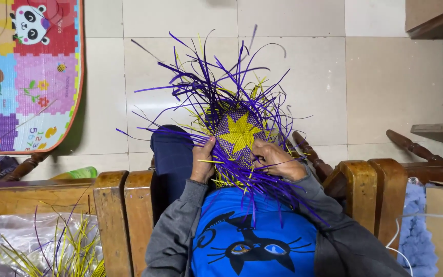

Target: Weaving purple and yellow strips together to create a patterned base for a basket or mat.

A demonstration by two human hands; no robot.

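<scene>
A half-woven piece of purple and yellow strips rests on my lap, with a yellow star in its woven middle. Long loose purple strips fan out from it in all directions. My left hand grips the left edge of the weave, with a yellow strip across its fingers. My right hand presses on the right edge, its fingers curled among the purple strips. I wear a grey jacket over a blue shirt with a cat face.
Wooden chair arms flank me on both sides. A clear bag with yellow and purple strips lies at lower left. A colourful play mat covers the tiled floor at upper left. A blue fluffy cloth lies at right.
</scene>
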